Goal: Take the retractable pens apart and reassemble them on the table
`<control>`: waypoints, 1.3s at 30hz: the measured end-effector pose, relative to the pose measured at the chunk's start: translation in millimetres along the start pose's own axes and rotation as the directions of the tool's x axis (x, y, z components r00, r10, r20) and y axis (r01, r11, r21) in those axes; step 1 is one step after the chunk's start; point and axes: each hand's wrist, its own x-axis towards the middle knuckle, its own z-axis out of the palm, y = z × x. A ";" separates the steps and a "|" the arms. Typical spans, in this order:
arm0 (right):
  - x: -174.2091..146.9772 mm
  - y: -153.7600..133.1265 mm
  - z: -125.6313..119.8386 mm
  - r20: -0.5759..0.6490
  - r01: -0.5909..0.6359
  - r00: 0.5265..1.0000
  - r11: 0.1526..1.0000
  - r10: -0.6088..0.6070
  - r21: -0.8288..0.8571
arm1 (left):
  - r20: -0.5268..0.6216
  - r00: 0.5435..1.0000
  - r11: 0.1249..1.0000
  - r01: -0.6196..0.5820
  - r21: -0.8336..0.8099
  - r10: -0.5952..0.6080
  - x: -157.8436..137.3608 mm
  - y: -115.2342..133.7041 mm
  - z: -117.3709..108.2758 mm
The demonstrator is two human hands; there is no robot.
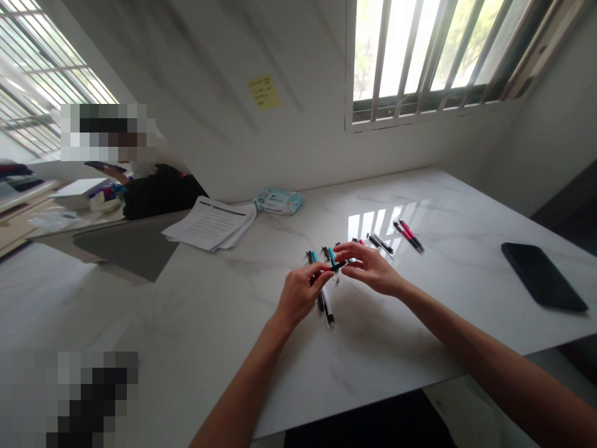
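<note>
Marble-patterned table (396, 354): near edge runs across the lower centre of the frame. Just below the middle of the frame, black and white pens (328, 308) lie on it side by side, partly under the left hand. The left hand (301, 291), at centre, has thumb and forefinger pinched on a slim black pen (337, 266), held roughly level above the table. The right hand (372, 269), just right of centre, is curved about the pen's other end, fingers bent and parted from the thumb; whether they touch it cannot be told.

At the right side of the frame, a dark phone (543, 277) lies flat. Beyond the left hand lie teal pens (314, 256), partly hidden. Right of the right hand: grey pens (383, 242), then 2 red pens (409, 235) side by side.

Farther off, left of centre: a stack of printed papers (209, 223), with a blue-and-white packet (278, 202) just beside it. Upper left: a seated person (158, 191) in black. Upper centre: a yellow note (263, 92) on the wall. Upper right: a barred window (422, 56).
</note>
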 end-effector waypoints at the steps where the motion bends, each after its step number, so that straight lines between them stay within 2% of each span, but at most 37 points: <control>1: 0.0 0.1 -0.4 -0.016 -0.006 1.000 1.000 0.005 -0.026 | 0.001 1.000 1.000 -0.002 0.001 0.002 0.0 0.0 0.2; 3: -0.2 0.6 -1.1 -0.042 -0.017 0.999 0.997 0.015 -0.069 | 0.004 1.000 1.000 -0.006 0.006 0.006 0.0 0.0 0.6; 8: -0.9 0.4 -1.7 0.017 0.021 1.000 1.000 -0.020 -0.011 | 0.011 1.000 1.000 -0.007 0.013 0.007 -0.2 -0.3 1.2; 12: -0.4 -0.2 -2.6 -0.028 -0.038 0.999 0.994 0.035 -0.099 | 0.014 1.000 1.000 -0.012 0.022 0.012 -0.5 -0.5 1.5; 18: 0.2 -1.6 -4.8 0.018 -0.022 1.000 1.000 0.022 -0.019 | 0.013 1.000 0.999 -0.013 0.043 0.013 -0.1 -1.1 1.1; 22: 0.4 -1.0 -3.7 -0.038 -0.092 0.995 0.996 0.092 0.000 | 0.014 1.000 0.999 -0.014 0.044 0.013 -0.3 -0.7 1.1; 26: 0.2 -1.8 -2.9 -0.023 -0.028 0.999 0.999 0.029 0.041 | 0.006 1.000 0.999 -0.006 0.049 0.006 0.0 -0.9 0.8; 33: -0.9 0.3 0.6 -0.089 -0.093 0.992 0.995 0.088 -0.045 | 0.002 1.000 0.999 -0.013 0.038 0.013 0.6 0.8 -1.4; 39: -0.2 -1.1 -0.8 -0.129 0.009 0.992 1.000 -0.013 -0.027 | -0.010 1.000 1.000 -0.001 0.024 0.001 0.8 1.3 -2.0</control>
